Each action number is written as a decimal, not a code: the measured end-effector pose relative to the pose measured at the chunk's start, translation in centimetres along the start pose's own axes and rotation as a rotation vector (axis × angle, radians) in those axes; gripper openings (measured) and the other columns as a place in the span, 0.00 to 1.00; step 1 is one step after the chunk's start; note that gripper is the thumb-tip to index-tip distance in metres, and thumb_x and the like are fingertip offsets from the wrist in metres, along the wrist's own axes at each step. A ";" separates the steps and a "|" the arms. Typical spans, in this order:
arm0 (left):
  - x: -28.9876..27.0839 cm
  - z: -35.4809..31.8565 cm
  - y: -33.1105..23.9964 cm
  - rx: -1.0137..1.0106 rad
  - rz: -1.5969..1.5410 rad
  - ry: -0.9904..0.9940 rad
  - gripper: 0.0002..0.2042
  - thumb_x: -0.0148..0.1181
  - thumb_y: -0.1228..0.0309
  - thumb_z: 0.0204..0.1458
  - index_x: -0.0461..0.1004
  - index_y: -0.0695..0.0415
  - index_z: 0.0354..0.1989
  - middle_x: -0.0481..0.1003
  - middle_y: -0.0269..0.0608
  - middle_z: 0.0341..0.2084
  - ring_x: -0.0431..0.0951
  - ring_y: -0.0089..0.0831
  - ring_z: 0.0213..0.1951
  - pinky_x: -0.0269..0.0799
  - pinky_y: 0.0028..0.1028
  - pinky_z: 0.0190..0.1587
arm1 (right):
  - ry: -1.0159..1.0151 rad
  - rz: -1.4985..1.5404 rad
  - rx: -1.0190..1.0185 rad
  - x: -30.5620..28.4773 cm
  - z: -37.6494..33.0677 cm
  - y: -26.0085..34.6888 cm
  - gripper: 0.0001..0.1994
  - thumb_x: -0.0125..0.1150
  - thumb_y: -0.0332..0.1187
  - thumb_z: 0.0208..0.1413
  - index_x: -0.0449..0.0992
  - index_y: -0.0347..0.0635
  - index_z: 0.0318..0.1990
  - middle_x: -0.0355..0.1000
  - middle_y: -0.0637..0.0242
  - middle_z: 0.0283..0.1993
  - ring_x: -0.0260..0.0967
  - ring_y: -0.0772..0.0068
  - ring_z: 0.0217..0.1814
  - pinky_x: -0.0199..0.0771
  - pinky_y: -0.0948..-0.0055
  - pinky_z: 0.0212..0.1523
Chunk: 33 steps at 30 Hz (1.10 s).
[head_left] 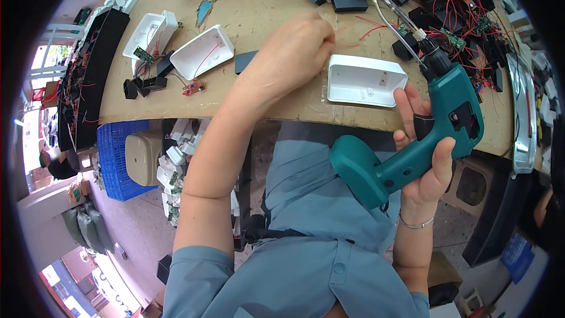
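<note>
My right hand (438,168) is wrapped round the handle of a teal pistol-shaped soldering gun (406,168), its metal tip and thin feed tube pointing up and away over the table. Right beside my right fingertips lies an open white plastic case (362,88), hollow side up. My left hand (297,50) is closed, its fingers curled at the far side of that case; motion smears it slightly, and what it pinches, if anything, is hidden. Thin reddish wires (371,25) lie to the right of it. A dark flat block (244,62) shows partly behind my left wrist.
On the left of the table (294,103) are two white cases (203,53) with wires and a small red board (193,88). Black boxes, circuit boards and red wires (453,29) pile up at the far right. A long black tray (88,76) borders the left edge; a blue crate (120,162) stands below.
</note>
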<state>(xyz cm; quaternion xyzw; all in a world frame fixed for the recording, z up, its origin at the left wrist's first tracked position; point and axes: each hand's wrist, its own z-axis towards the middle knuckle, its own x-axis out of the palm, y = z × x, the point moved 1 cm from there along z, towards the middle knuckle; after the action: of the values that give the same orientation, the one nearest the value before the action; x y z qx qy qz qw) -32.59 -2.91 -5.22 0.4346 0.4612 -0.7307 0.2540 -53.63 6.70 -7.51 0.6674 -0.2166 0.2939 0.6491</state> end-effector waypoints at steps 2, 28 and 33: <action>-0.7 -0.5 0.4 0.027 -0.029 -0.203 0.05 0.53 0.78 0.44 0.70 0.64 0.30 0.69 0.44 0.34 0.71 0.34 0.28 0.67 0.28 0.32 | -0.022 0.001 0.003 0.3 0.0 -0.3 0.38 0.57 0.47 0.48 0.47 0.37 0.60 0.48 0.48 0.61 0.46 0.53 0.64 0.71 0.69 0.47; 0.6 -6.3 -5.6 0.193 -0.060 -0.221 0.11 0.56 0.82 0.37 0.71 0.62 0.32 0.67 0.41 0.23 0.69 0.36 0.26 0.65 0.28 0.27 | 0.040 -0.104 -0.011 1.5 0.1 -1.3 0.38 0.55 0.54 0.46 0.51 0.35 0.56 0.42 0.47 0.63 0.38 0.51 0.66 0.45 0.57 0.63; 2.1 -6.2 -5.0 0.208 -0.141 -0.289 0.09 0.58 0.80 0.37 0.72 0.60 0.31 0.68 0.39 0.21 0.68 0.33 0.24 0.62 0.27 0.26 | 0.032 -0.182 -0.013 0.9 -0.9 0.3 0.39 0.57 0.53 0.45 0.50 0.35 0.58 0.41 0.46 0.63 0.42 0.51 0.65 0.59 0.61 0.57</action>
<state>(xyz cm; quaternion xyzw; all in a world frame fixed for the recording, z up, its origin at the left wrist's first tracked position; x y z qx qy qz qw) -34.96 4.93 -6.02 0.3156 0.3710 -0.8453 0.2194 -53.26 7.61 -6.72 0.6755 -0.1466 0.2426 0.6807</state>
